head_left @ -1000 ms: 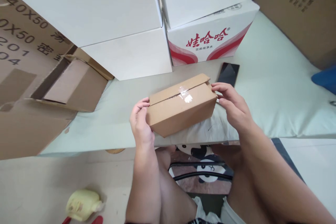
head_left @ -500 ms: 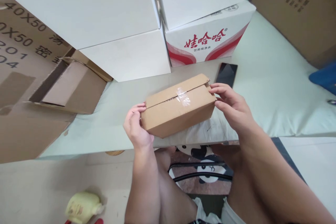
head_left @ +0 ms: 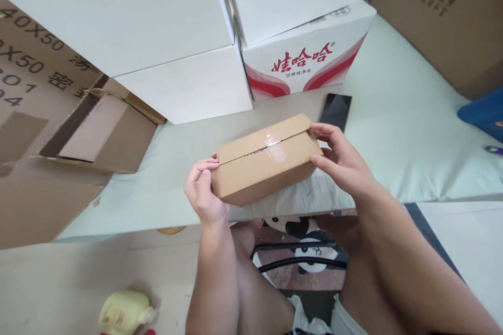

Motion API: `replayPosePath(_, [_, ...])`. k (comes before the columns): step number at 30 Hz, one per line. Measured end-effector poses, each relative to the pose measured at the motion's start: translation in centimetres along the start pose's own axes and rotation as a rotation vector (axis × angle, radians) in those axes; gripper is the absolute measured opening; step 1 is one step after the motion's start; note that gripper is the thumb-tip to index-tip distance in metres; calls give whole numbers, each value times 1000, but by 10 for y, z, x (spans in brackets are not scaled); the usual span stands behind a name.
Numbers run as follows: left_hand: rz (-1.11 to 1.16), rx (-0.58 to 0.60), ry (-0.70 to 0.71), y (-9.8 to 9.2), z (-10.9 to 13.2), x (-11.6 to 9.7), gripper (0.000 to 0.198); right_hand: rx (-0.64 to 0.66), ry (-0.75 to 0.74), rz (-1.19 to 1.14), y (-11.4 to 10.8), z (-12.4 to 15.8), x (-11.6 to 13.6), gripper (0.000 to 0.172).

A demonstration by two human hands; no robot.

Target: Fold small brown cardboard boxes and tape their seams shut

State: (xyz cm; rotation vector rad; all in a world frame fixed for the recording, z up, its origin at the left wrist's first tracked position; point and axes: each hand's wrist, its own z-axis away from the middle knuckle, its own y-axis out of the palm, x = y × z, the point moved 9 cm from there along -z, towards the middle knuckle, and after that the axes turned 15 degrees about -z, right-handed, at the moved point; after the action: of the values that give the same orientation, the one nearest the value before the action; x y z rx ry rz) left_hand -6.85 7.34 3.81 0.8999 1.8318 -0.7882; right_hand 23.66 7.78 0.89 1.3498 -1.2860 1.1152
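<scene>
A small brown cardboard box rests on the pale green cloth near the front edge. Its top flaps meet along a seam, and a short piece of clear tape crosses the middle of it. My left hand grips the left end, fingertips at the seam. At the right end my right hand holds on, with the index finger at the end of the seam and the thumb on the near top edge. The box's underside is hidden.
A dark phone lies behind the box. White cartons and a red-and-white carton stand at the back. An opened brown box is on the left, a blue object on the right. A yellow bottle is on the floor.
My right thumb has moved from the box's right corner onto its top edge, and the fingers press at the seam's end. The flaps at the right end sit closer together.
</scene>
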Motion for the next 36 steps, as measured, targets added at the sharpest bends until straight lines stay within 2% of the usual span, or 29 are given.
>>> replayPosePath(4, [-1, 14, -2, 1, 0, 1, 19, -15, 1, -26, -2, 0, -3, 68])
replayPosePath(10, [-22, 20, -16, 1, 0, 3, 19, -1, -9, 24, -1, 0, 1, 49])
replayPosePath(20, [7, 29, -46, 1, 0, 6, 18, -5, -16, 53, 0, 0, 2, 38])
replayPosePath(36, [27, 42, -123, 2, 0, 11, 11, 0, -19, 70, 1, -1, 2, 39])
